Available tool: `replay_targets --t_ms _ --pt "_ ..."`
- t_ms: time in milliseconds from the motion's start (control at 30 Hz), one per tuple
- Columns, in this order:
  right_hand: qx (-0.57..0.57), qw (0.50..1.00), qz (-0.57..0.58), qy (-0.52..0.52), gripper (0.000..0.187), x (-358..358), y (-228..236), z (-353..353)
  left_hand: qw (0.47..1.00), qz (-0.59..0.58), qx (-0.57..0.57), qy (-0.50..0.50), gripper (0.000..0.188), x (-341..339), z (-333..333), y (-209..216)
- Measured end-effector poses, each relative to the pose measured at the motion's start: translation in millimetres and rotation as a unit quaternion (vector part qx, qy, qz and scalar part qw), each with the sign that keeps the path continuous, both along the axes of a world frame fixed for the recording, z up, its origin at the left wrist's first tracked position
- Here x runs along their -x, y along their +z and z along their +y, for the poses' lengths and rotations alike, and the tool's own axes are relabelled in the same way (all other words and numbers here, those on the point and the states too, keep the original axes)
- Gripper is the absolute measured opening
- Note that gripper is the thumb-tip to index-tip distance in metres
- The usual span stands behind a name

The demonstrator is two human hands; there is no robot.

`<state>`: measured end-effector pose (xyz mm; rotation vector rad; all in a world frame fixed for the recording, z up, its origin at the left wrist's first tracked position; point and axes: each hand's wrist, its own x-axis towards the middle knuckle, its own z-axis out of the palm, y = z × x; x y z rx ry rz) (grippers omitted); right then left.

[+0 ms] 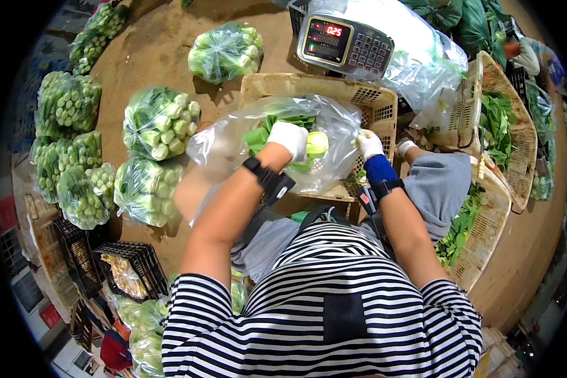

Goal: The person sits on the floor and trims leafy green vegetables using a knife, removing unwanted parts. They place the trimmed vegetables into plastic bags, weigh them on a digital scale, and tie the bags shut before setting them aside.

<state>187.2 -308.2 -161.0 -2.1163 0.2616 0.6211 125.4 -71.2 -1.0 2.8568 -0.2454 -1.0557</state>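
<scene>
My left hand (288,140), in a white glove, is closed around a bok choy (317,145). The pale stem end points right, and dark green leaves show on the other side of the glove. A large clear plastic bag (340,116) spreads around this hand, its left end stretching past the crate. My right hand (368,144), also gloved in white, pinches the bag's gathered right edge. Both are over a beige plastic crate (283,82) in front of me. A few green leaves lie low in the crate, partly hidden by the bag.
A digital scale (343,47) with a lit red display stands behind the crate, beside a pile of clear bags (422,69). Filled bags of bok choy (160,123) sit to the left. Crates with loose greens (494,123) are on the right; a black crate (132,271) stands lower left.
</scene>
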Motion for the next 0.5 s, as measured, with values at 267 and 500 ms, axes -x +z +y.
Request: replay_targets --t_ms 267,500 --pt "-0.227 0.968 0.005 -0.104 0.032 0 31 -1 0.995 0.018 -0.087 -0.051 0.031 -83 -64 -121" --pt "-0.161 0.967 -0.044 -0.190 0.031 -21 31 -12 0.962 -0.251 0.098 0.037 0.047 -74 -73 -207"
